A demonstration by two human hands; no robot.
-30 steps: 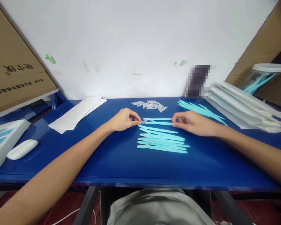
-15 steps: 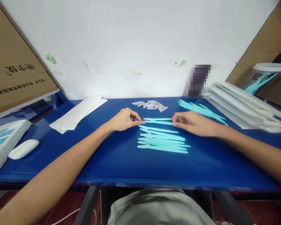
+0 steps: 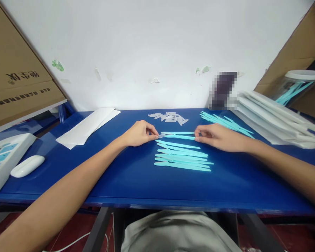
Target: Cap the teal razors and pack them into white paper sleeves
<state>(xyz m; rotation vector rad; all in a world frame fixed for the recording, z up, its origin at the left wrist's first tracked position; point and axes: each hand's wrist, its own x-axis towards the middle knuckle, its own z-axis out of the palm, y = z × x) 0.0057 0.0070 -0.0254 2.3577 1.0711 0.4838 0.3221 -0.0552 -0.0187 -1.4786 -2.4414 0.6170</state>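
Fingers point(image 3: 154, 137) of both hands are drawn into a pinch at mid-frame, with hardly any gap: the left hand point(image 3: 139, 134) has a small translucent sleeve point(image 3: 161, 136) by one end, and the right hand point(image 3: 215, 137) grips a turquoise stick point(image 3: 182, 137) by its tail. Held so, the stick's tip is right at the sleeve's free end, which likely keeps the pair in line. A second stick point(image 3: 177, 133) lies just above; whether the right fingers pinch it too is hard to tell at this size.

Blue counter point(image 3: 136, 185) spans the frame beneath it all. A cardboard box point(image 3: 21, 52) rises at upper left and white packets point(image 3: 275, 119) are stacked at right, presumably set aside to give the hands room. Pale paper sheets point(image 3: 86, 126) lie left of centre; at upper right, a lidded jar point(image 3: 304, 74) holds more sticks. Below the held stick, a row of turquoise sticks point(image 3: 183, 165) lies roughly parallel, tips leftward, perhaps so the tails face the right hand. A looser fan of sticks point(image 3: 225, 122) sits above the right wrist, and a heap of sleeves point(image 3: 170, 118) above the left fingers, seemingly within easy reach.
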